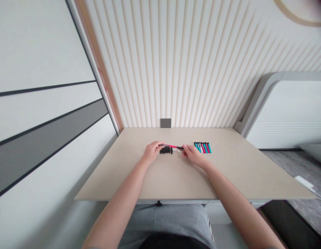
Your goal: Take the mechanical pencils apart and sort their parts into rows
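Observation:
A thin red pen (172,146) is held level above the beige table (228,173) by both hands. My left hand (152,151) pinches its left end and my right hand (192,153) pinches its dark right end. Just under the pen lies a short row of several black pen caps (166,150). To the right of my right hand, several pens with teal and red barrels (202,147) lie side by side on the table.
A grey wall socket (166,122) sits at the table's back edge under the ribbed wall. A white and grey bed frame (287,110) stands to the right. A white charger with cable (304,182) lies on the floor at right.

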Action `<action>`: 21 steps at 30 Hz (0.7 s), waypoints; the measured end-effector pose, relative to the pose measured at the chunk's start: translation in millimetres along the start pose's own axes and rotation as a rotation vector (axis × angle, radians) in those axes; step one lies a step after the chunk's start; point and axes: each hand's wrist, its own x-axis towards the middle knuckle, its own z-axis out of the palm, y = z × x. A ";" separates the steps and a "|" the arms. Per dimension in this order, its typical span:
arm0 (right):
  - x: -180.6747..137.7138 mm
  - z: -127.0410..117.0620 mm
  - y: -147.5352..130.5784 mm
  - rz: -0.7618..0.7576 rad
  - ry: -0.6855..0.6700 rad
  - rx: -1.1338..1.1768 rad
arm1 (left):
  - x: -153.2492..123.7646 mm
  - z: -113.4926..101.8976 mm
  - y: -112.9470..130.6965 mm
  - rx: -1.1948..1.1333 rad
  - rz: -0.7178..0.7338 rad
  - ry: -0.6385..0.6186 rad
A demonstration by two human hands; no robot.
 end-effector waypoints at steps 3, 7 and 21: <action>1.0 0.1 1.9 0.011 -0.013 0.029 | -0.2 0.7 -0.2 -0.002 0.004 -0.002; 1.2 0.2 3.7 0.031 -0.011 0.041 | -0.4 1.5 -0.4 -0.004 0.012 -0.002; -0.4 -2.1 -2.1 0.079 -0.063 0.150 | -1.7 4.4 -7.8 -0.007 -0.007 -0.076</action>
